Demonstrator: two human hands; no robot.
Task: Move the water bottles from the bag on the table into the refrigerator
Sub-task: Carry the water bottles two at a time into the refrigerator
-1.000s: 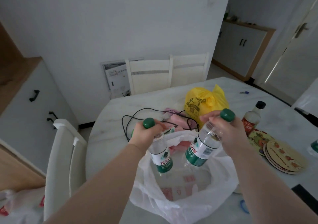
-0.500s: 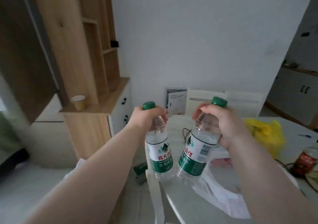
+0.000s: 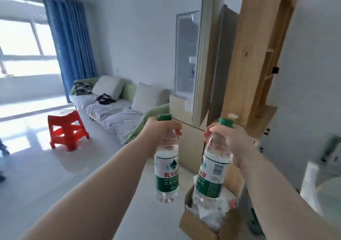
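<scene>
Two clear water bottles with green caps and green-white labels hang in front of me. My left hand (image 3: 162, 132) grips the neck of the left bottle (image 3: 166, 173). My right hand (image 3: 227, 140) grips the neck of the right bottle (image 3: 210, 175), which tilts slightly. Ahead stands a tall grey refrigerator (image 3: 210, 64) set between wooden panels, with what looks like an open door (image 3: 186, 55) showing a pale inner side. The bag and most of the table are out of view.
A cardboard box (image 3: 201, 223) with crumpled plastic sits on the floor below the bottles. A wooden cabinet (image 3: 258, 55) rises at right, a white chair (image 3: 311, 182) at far right. A red plastic stool (image 3: 67, 131) and a sofa (image 3: 114, 109) stand to the left.
My view has swung left from the table and its white bag toward the living room and refrigerator. Both hands keep their grip on the bottles, which have been carried away from the table.
</scene>
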